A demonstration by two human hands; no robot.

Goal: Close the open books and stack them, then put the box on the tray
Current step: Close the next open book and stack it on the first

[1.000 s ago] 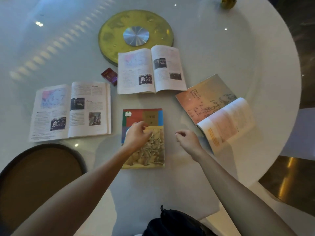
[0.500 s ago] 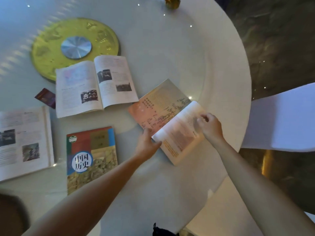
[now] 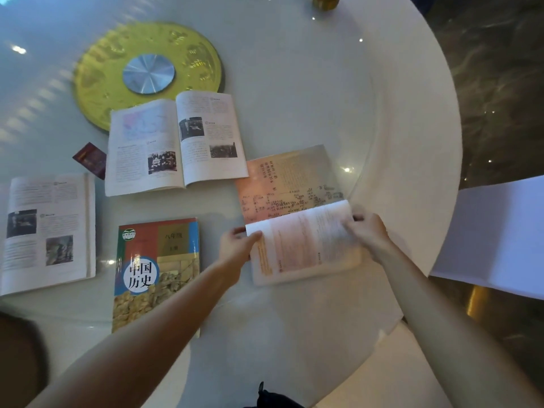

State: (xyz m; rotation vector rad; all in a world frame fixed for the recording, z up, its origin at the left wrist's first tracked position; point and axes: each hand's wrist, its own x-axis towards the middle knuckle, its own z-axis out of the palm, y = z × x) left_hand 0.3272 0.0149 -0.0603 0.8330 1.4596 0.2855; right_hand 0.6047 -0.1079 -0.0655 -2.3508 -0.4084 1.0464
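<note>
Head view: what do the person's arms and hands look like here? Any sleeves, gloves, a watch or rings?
Both arms are bare along all their visible length: no sleeves in view. The left hand and right hand wear no gloves, and no watch, bracelet or ring is visible, though the picture is soft.

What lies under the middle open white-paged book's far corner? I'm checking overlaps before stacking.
The round yellow-green disc runs under the middle open white-paged book; its covered part is hidden.
</note>
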